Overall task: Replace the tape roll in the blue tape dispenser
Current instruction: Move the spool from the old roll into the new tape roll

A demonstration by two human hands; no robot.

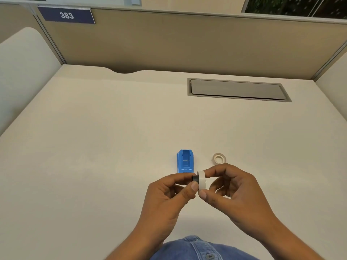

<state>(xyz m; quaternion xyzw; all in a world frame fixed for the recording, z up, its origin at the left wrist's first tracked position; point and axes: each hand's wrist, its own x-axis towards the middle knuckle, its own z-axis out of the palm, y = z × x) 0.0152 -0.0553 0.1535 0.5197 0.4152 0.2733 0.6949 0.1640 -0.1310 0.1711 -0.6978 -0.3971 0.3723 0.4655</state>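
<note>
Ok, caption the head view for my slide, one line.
Both hands fit a black hub into a white tape roll above the desk, near the empty blue dispenser and a spent roll.

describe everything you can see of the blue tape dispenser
The blue tape dispenser is a small, glossy, plastic-looking block with bevelled far corners. It rests on the pale desk, long axis pointing away from the person, open top facing up. Its well looks empty, with no roll inside. Nothing touches it; its near end is hidden behind the left hand, and a thin tape ring lies to its right.
</note>
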